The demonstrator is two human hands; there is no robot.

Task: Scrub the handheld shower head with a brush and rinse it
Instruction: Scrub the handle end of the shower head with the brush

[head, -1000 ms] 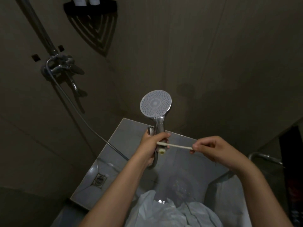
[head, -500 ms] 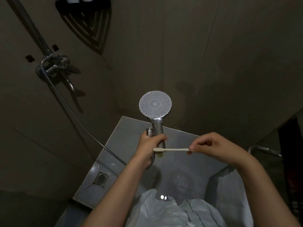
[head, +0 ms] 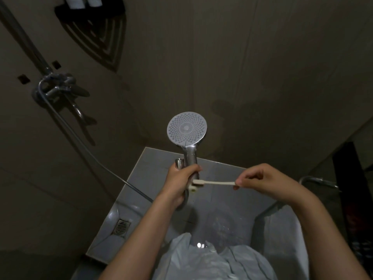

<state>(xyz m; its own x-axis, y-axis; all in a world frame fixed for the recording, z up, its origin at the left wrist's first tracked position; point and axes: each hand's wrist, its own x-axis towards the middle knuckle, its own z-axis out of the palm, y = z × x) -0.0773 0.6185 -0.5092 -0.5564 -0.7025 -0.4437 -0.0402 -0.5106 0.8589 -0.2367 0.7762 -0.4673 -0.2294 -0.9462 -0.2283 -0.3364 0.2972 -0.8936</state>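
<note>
Shower head: round chrome handheld shower head (head: 186, 129) with a pale dotted spray face, standing upright directly above the left hand's grip, its face turned toward the camera.
Left hand: the left hand (head: 178, 183) wraps its fingers round the chrome handle just below the round face, thumb across the front.
Brush: a slim cream plastic toothbrush-style brush (head: 218, 183) lies level between the two hands; its bristle end touches the handle right at the left hand's grip.
Right hand: the right hand (head: 262, 181) pinches the brush's far end between thumb and curled fingers, to the right of the left grip and apart from the shower head.
Hose: a grey flexible hose (head: 90, 152) runs from beneath the left grip up and leftward to a chrome wall mixer tap (head: 54, 87).
Below the grips: pale grey tiled floor (head: 153, 164), with a square metal floor drain (head: 122, 227) to the lower left.
</note>
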